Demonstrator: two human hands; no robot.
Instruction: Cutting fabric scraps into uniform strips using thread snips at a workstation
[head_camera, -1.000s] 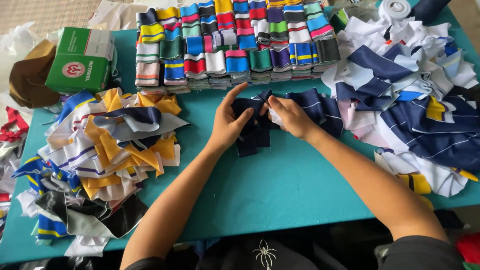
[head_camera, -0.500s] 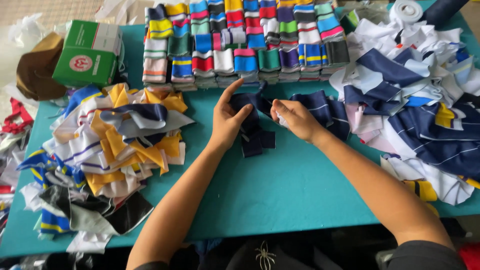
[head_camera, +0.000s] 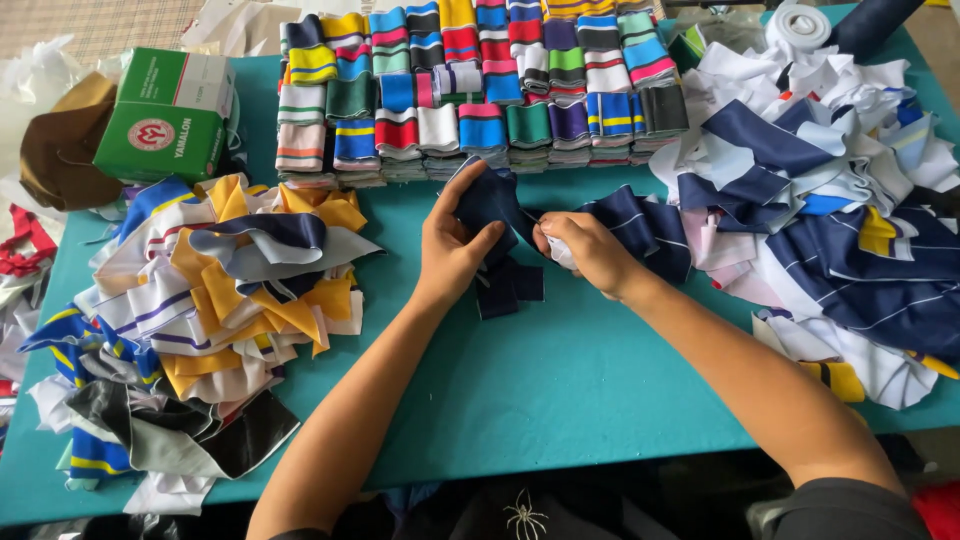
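While both hands meet at frame centre, navy fabric piece (head_camera: 492, 200) sits between them | left hand (head_camera: 452, 243) pinching its left side | right hand (head_camera: 585, 250) pinching its right end | on teal table (head_camera: 560, 400).

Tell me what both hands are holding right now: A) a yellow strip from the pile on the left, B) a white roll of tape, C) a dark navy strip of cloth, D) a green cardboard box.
C: the left hand and right hand both pinch the dark navy strip of cloth over the teal table, while the green box sits untouched at the far left.
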